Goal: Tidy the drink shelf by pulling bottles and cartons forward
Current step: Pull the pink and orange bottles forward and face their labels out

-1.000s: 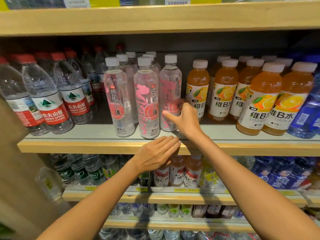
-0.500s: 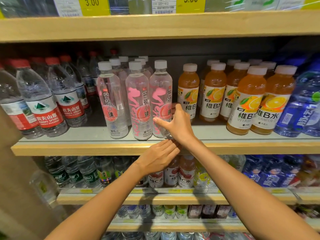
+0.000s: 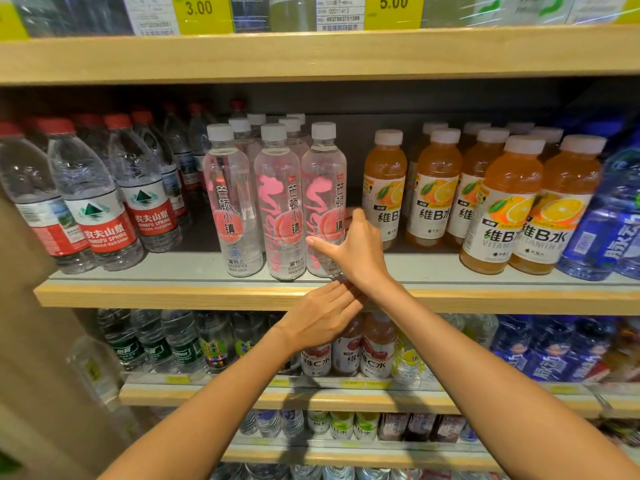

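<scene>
Three clear bottles with pink labels stand upright in a front row on the shelf [image 3: 173, 296]: the left pink bottle [image 3: 232, 202], the middle pink bottle [image 3: 282, 209] and the right pink bottle [image 3: 323, 188]. The right hand [image 3: 356, 254] grasps the right pink bottle low on its body. The thumb [image 3: 317, 241] lies across its front, and the fingers [image 3: 355, 213] curl round its far side, between it and the nearest orange bottle [image 3: 384, 188]. The grasped bottle stands just beside the middle one, its base near the shelf's front edge. The left hand [image 3: 322, 317] lies just below the right wrist, fingers straight and together, holding nothing. Its fingertips lie in front of the shelf edge; whether they touch it cannot be told. Right of the fingers stand more orange bottles [image 3: 502, 209], with blue bottles [image 3: 609, 230] beyond them. Left of the thumb, past the pink row, stand water bottles [image 3: 100, 209] with red caps. Price tags [image 3: 201, 12] sit above.
</scene>
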Demonstrator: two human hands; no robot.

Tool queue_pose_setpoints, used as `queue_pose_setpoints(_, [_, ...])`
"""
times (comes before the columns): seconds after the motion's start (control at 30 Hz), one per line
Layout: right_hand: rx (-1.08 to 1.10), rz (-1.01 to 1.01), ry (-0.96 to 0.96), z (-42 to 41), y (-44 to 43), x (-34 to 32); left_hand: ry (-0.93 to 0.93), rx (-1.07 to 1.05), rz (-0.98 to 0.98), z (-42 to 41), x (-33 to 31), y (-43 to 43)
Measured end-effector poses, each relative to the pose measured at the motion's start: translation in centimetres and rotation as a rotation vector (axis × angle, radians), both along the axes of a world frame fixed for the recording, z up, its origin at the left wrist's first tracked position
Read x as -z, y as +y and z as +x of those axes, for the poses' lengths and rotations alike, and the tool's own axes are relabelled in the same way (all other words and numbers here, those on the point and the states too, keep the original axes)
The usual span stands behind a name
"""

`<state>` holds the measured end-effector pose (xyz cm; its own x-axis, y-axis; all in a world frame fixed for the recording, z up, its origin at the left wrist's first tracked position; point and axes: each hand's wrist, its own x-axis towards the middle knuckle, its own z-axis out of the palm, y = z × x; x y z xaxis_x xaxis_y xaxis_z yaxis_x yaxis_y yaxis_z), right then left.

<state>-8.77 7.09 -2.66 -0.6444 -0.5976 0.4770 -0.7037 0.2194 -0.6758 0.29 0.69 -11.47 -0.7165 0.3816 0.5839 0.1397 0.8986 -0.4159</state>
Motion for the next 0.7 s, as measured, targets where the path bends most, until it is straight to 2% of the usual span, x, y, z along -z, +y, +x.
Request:
queue_pose_setpoints(0.37, [-0.076,0.017,-0.040,-0.3,0.5,-0.1,0.023,0.014,-0.013,0.1,-0.6,0.3])
queue_pose_setpoints(0.53, [-0.195,-0.006,-0.102,-0.6,2.0,-0.2,-0.028,0.010,0.016,-0.3,-0.8,0.8])
queue_pose_setpoints(0.6, [-0.141,-0.140,-0.157,-1.8,3.7,-0.4,-0.043,-0.016,-0.002,-0.9,-1.2,1.5])
queue_pose_setpoints(0.67, [0.008,-0.288,-0.152,-3.8,6.1,-0.1,-0.055,-0.049,-0.033,-2.3,-2.0,2.7])
queue_pose_setpoints(0.7, [0.095,-0.297,-0.127,-4.8,7.2,0.1,-0.077,-0.058,-0.018,-3.1,-2.6,3.5])
